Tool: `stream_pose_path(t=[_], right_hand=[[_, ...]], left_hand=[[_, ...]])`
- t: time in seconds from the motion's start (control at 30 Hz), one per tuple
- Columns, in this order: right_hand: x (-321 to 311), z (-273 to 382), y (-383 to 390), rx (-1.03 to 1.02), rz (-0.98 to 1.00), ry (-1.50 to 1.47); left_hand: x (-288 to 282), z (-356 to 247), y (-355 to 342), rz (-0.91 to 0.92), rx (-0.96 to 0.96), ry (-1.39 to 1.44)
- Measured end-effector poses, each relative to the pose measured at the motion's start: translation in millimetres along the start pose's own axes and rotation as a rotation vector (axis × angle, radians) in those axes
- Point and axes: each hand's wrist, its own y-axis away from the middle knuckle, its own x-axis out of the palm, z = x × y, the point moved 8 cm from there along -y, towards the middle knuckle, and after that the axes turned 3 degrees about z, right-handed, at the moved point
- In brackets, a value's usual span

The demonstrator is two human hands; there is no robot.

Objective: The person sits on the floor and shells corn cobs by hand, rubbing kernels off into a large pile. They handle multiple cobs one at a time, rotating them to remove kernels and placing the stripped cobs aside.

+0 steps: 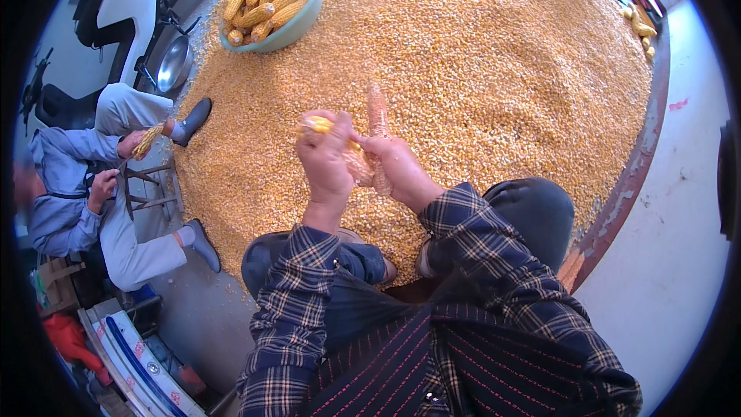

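Note:
My left hand point(324, 158) is closed around a partly stripped corn ear point(316, 124). Yellow kernels show at its upper left end, while its lower end near my right hand is bare and reddish; motion blurs it somewhat. A bare pinkish corncob point(377, 108) stands lengthwise in my right hand point(401, 170), its far end pointing away from me. Both hands meet over a wide heap of loose corn kernels point(463, 93), the cob pressed beside the ear. My fingers partly hide where the two touch.
A pale green basin point(289, 37) of corn ears sits at the far left. Another person point(69, 177) sits at left, holding a corn ear point(148, 141). A metal bowl point(175, 63) and a motor scooter point(131, 15) stand behind. Several ears point(641, 25) lie far right.

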Motion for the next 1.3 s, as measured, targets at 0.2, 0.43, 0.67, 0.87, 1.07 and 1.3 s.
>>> stream_pose_path(t=[0.2,0.43,0.67,0.87,1.07,1.3], right_hand=[[-2,12,9,0.06,0.026,-0.166],[9,14,10,-0.119,-0.069,0.124],[15,17,17,0.055,0.022,-0.134],[17,42,20,-0.327,-0.05,0.333],[17,31,20,-0.421,-0.085,0.37],[-5,14,-2,-0.113,-0.014,0.049]], left_hand=[[-2,-4,-6,-0.018,-0.058,0.217],[-9,2,-2,-0.058,-0.068,0.102],[8,-13,-5,0.203,-0.099,0.307],[-23,-4,-11,-0.148,-0.154,0.248],[-22,5,-6,-0.215,-0.188,0.33],[20,-19,6,0.1,0.124,-0.072]])
